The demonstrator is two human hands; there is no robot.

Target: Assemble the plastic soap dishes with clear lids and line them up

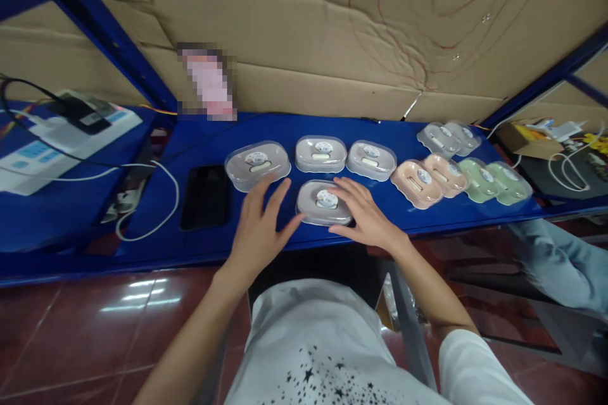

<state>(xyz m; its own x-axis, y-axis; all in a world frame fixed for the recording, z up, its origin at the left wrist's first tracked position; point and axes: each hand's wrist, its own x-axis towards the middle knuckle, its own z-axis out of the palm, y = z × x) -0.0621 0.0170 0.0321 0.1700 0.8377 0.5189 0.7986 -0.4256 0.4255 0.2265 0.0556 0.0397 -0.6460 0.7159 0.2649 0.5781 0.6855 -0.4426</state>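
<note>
A grey oval plastic case [311, 205] with a clear lid and a round printed label lies near the front edge of the blue shelf. Over its right end rests my right hand [363, 212], fingers apart, touching the lid. My left hand [263, 228] is spread with nothing in it; its thumb points at the case's left end, and its fingertips reach the front of another grey case [237, 168]. Two more grey cases, a middle one [321, 163] and a right one [373, 169], stand behind in a row.
Orange cases [413, 186], green cases [510, 190] and further grey cases [434, 139] sit to the right. A black phone [205, 196], a white cable [177, 193] and a power strip [28, 171] are at left. A cardboard wall [294, 88] stands behind. A person's jeans leg [565, 259] shows at right.
</note>
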